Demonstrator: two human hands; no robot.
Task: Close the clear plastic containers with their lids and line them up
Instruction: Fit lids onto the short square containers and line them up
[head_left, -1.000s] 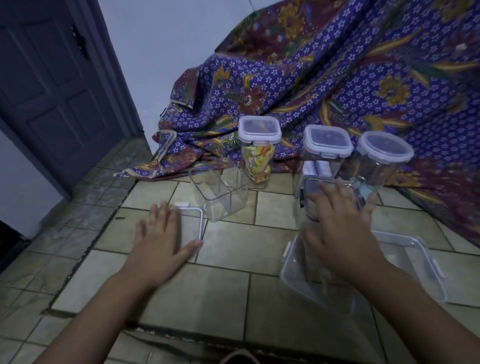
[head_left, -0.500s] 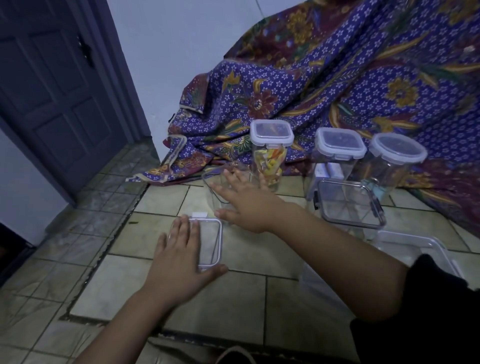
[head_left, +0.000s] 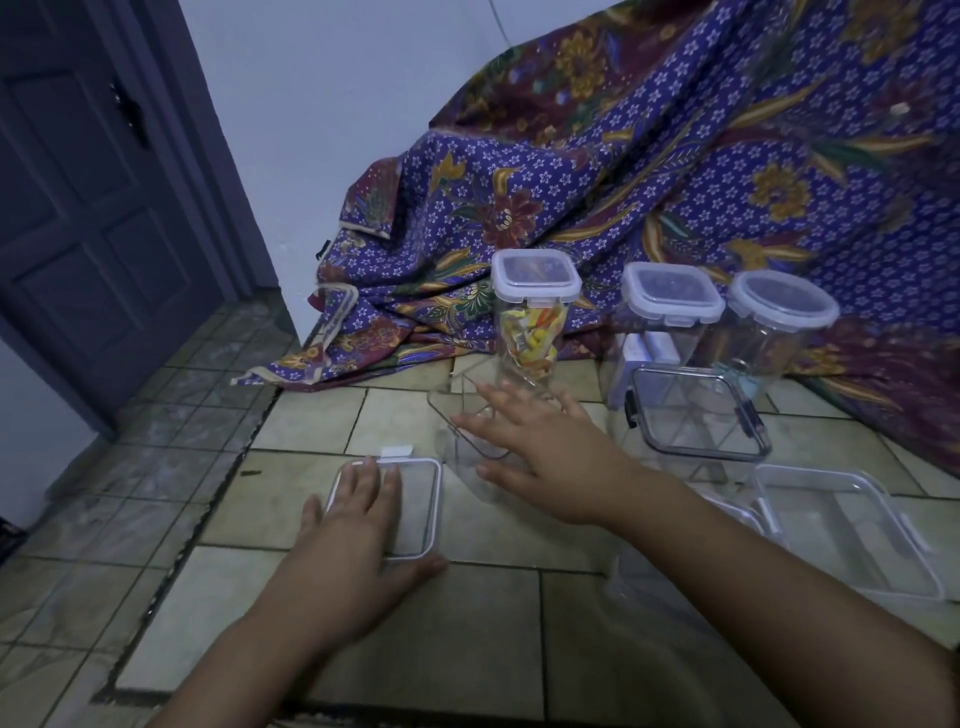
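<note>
head cam: my left hand (head_left: 353, 551) flat, fingers straight, pressing loose lid (head_left: 418, 504) onto tiles (head_left: 467, 623); right hand (head_left: 545, 452) spread open over lidless container (head_left: 460, 410) just beyond. count: three white-lidded containers (head_left: 670, 306) in back row, one dark-rimmed lidded container (head_left: 696, 421), one shallow tub (head_left: 831, 525)

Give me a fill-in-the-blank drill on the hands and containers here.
The left hand lies flat on a square ___ on the floor tiles. The right hand extends over a clear container that has ___ lid on. Against the patterned cloth stand ___ white-lidded containers.
Missing: lid; no; three.
</note>
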